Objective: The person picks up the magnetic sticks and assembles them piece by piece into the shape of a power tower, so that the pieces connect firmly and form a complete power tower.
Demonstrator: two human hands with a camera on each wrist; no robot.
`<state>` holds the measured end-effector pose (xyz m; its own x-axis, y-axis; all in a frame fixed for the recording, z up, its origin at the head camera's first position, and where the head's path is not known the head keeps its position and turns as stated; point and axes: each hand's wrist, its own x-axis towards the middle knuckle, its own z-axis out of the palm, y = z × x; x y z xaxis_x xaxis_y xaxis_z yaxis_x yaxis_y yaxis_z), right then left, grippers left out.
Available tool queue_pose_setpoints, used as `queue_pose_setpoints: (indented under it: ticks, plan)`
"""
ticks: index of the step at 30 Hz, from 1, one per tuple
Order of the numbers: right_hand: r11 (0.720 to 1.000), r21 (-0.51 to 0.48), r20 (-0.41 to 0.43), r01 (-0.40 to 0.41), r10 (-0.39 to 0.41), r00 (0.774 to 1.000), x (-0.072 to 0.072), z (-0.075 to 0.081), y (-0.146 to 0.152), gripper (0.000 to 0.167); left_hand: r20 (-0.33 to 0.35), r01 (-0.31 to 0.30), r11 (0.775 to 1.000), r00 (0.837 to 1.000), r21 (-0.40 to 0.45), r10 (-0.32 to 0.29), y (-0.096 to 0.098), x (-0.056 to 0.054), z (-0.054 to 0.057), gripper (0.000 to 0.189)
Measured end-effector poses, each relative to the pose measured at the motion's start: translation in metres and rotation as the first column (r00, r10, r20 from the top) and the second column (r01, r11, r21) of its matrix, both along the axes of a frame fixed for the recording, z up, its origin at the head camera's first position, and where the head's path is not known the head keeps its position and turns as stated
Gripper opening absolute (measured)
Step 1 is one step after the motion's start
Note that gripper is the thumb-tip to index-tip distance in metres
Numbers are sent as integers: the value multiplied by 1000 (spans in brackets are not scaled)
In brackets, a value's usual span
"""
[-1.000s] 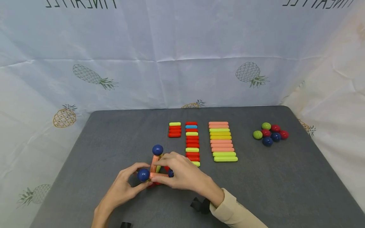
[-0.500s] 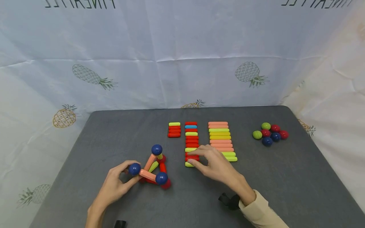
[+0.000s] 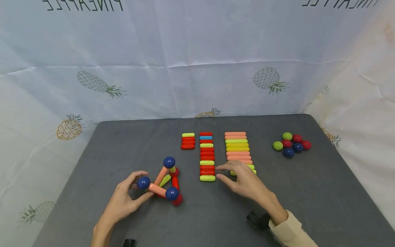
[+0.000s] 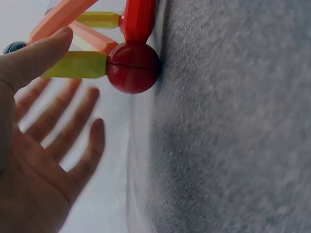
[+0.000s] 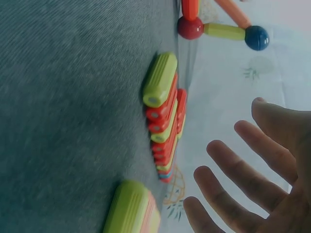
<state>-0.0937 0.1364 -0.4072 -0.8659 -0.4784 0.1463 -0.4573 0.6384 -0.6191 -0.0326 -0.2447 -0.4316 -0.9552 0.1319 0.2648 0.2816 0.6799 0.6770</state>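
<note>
A triangular frame of magnetic sticks and balls (image 3: 157, 189) stands at the left of the table. Blue balls (image 3: 172, 193) and peach sticks form its top. Below are red sticks (image 3: 175, 183) and red balls (image 4: 133, 67), with yellow-green uprights (image 4: 80, 64) between. My left hand (image 3: 123, 199) holds its left corner, thumb and index finger around the upright below a blue ball. The other fingers spread loosely in the left wrist view. My right hand (image 3: 245, 181) hovers with nothing in it, fingers apart, between the red-and-green stick column (image 3: 207, 158) and the peach-and-yellow column (image 3: 237, 149).
A short stack of red and yellow-green sticks (image 3: 188, 141) lies farther back. Loose green, red and blue balls (image 3: 288, 153) cluster at the back right. The grey table (image 3: 129, 144) ends at a pineapple-print cloth (image 3: 197, 85).
My right hand has left the frame and moved right, past the red-and-green column. My left hand and the frame have shifted left, the frame turning a little.
</note>
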Motion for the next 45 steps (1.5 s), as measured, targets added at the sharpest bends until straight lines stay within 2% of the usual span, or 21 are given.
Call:
queue_pose_setpoints:
  ticks: [3,6,10,15,18,20,22,24,27,29,31,33,36,38,40,43,45]
  plan:
    - [1000,12,-6,18,-18,1000,0,-2,6,29,86,-45,999,995,-18,46,2,-1,-4,58]
    - [999,27,-23,34,-34,999,0,-6,13,30,137,-35,998,990,-44,41,5,-2,-9,48]
    - [994,71,-74,84,-79,994,-3,-9,22,29,164,-1,998,986,-56,10,8,-4,-14,37]
    - [973,167,-107,160,-144,984,-7,-11,33,28,204,43,999,978,-18,-38,4,-6,-12,33]
    - [964,215,-103,155,-136,985,-8,-12,37,25,220,80,997,972,5,-79,0,-6,-11,31]
    - [960,240,-97,143,-123,988,-8,-13,38,24,202,90,996,975,2,-88,-2,-6,-10,32]
    - [957,260,-90,130,-110,990,-8,-13,38,24,167,60,998,984,-8,-58,-2,-7,-10,35]
    - [953,276,-85,123,-103,991,-8,-14,38,25,134,-2,1000,991,-21,5,-1,-8,-9,36]
    - [951,286,-64,114,-100,993,-8,-15,38,27,131,-77,997,988,-20,79,0,-7,-8,37]
    - [950,290,-47,117,-107,993,-8,-16,38,27,171,-67,998,983,-15,69,0,-4,-5,43]
    - [949,291,-29,120,-117,993,-7,-16,38,26,225,-4,1000,974,1,3,-2,0,-3,58]
    - [947,297,-30,126,-122,992,-7,-17,37,26,279,72,997,957,20,-75,-4,4,-1,78]
    - [942,309,-33,128,-124,992,-6,-18,36,26,341,134,991,931,12,-130,-1,9,-1,105]
    - [940,317,-42,128,-121,992,-5,-18,35,27,363,131,991,924,-8,-119,5,10,-3,119]
    - [938,322,-45,127,-119,992,-5,-18,34,26,369,102,994,926,-30,-83,12,9,-6,123]
    - [942,313,-43,125,-117,992,-5,-16,32,26,350,64,997,936,-52,-42,21,6,-9,121]
    - [955,274,-33,114,-110,993,-4,-13,29,26,332,59,997,943,-56,-37,24,5,-11,115]
